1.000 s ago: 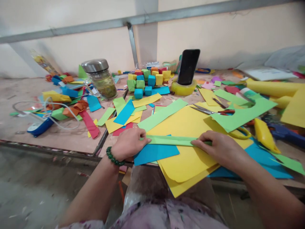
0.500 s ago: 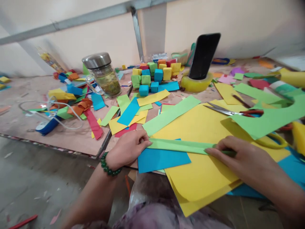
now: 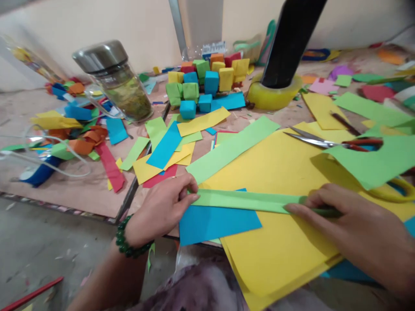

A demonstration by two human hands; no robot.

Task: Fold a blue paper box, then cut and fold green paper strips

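Observation:
A narrow green paper strip (image 3: 240,200), folded lengthwise, stretches between both hands. My left hand (image 3: 162,207), with a green bead bracelet at the wrist, pinches its left end. My right hand (image 3: 350,224) grips the strip farther right, thumb on top; the right end passes under the fingers. Below the strip lies a blue paper piece (image 3: 217,224), on top of large yellow sheets (image 3: 285,255). Just beyond, a flat green strip (image 3: 233,149) lies at a slant. Scissors (image 3: 333,143) with red-orange handles rest open on the yellow paper.
Small folded paper cubes (image 3: 210,82) are grouped at the back. A lidded glass jar (image 3: 125,86) stands to their left, and a phone (image 3: 288,43) leans upright in a yellow tape roll (image 3: 275,95). Paper scraps and a white cable (image 3: 65,172) cover the left side.
The view has moved closer and lower over the table. Both hands still hold the green strip, and the right hand's grip looks slightly farther from the left.

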